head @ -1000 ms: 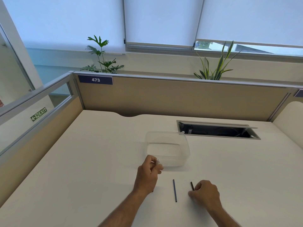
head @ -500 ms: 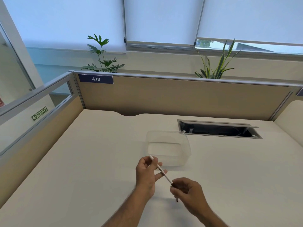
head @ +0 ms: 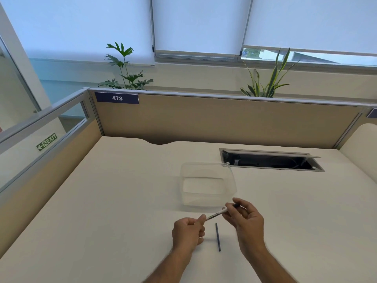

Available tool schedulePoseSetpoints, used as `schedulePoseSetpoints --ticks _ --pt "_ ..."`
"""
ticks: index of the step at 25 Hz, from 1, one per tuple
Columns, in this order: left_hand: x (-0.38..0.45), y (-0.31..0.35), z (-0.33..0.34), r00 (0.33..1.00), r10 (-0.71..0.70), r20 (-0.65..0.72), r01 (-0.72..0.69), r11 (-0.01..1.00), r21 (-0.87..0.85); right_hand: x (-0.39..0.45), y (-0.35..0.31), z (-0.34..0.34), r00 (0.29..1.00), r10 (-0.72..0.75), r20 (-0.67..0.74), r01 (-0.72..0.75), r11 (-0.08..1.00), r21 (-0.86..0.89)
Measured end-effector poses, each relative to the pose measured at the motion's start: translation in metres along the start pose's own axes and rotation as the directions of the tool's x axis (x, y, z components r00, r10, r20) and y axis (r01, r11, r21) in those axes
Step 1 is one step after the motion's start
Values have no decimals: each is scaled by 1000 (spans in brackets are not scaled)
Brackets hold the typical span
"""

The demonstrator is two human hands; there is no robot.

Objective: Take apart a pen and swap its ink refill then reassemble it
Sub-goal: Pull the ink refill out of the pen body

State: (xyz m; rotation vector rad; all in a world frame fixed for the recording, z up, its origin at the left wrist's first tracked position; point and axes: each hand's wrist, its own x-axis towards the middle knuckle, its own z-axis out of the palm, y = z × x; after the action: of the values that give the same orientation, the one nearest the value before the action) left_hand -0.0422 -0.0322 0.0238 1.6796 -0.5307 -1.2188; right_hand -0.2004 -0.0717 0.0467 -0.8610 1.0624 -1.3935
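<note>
A white pen barrel [head: 216,214] with small print is held above the desk between both hands, tilted up to the right. My left hand [head: 188,231] pinches its lower left end. My right hand [head: 245,220] grips the upper right end, where a dark tip or cap pokes out by the fingers. A thin dark ink refill [head: 218,236] lies on the white desk below the pen, between my two wrists, pointing away from me.
A clear plastic container [head: 208,185] stands just beyond the hands. An open cable hatch [head: 269,160] is set into the desk at the back right. Beige partition walls [head: 224,121] close the desk at the back and left.
My right hand picked a small dark part off the desk and brought it to the pen. The pen swung so its upper end now points right. The hands moved slightly right.
</note>
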Motion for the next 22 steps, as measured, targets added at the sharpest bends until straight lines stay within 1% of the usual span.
schedulePoseSetpoints --ticks 3,4,6,7,8,9,10,11,12,13,15,17,20,22 --pt "-1 -3 1 993 -25 119 7 989 146 3 0 7 992 -118 40 124 974 -189" --pt "0 -4 -1 986 -17 167 -19 977 212 3 0 10 985 -164 60 174 951 -256" --pt "5 -7 -6 971 79 227 -163 911 379 3 1 14 963 -250 102 270 888 -372" --pt "9 -9 -10 960 148 238 -248 848 469 3 2 17 950 -283 128 311 851 -424" --pt "12 -12 -15 946 224 233 -320 760 566 3 3 18 937 -310 160 349 809 -473" --pt "16 -15 -21 925 310 218 -373 643 668 2 4 20 923 -332 194 384 766 -516" --pt "19 -18 -29 892 404 204 -403 505 763 0 4 21 909 -349 229 417 725 -548" --pt "23 -21 -36 852 483 203 -408 367 836 -1 5 22 894 -363 263 447 689 -570" --pt "28 -26 -44 826 524 208 -389 262 883 -2 5 23 880 -372 296 475 659 -583" --pt "32 -31 -50 822 529 211 -363 202 909 -3 4 24 867 -379 324 498 637 -589" --pt "38 -42 -61 844 488 220 -329 148 933 -3 5 27 846 -393 360 533 610 -587" --pt "43 -51 -67 857 446 260 -334 96 938 -2 5 29 822 -417 388 569 580 -582" --pt "46 -53 -69 838 457 297 -361 57 931 -1 6 33 788 -455 414 614 537 -578" --pt "47 -52 -69 825 478 302 -372 56 927 -2 7 36 768 -477 426 639 529 -559"
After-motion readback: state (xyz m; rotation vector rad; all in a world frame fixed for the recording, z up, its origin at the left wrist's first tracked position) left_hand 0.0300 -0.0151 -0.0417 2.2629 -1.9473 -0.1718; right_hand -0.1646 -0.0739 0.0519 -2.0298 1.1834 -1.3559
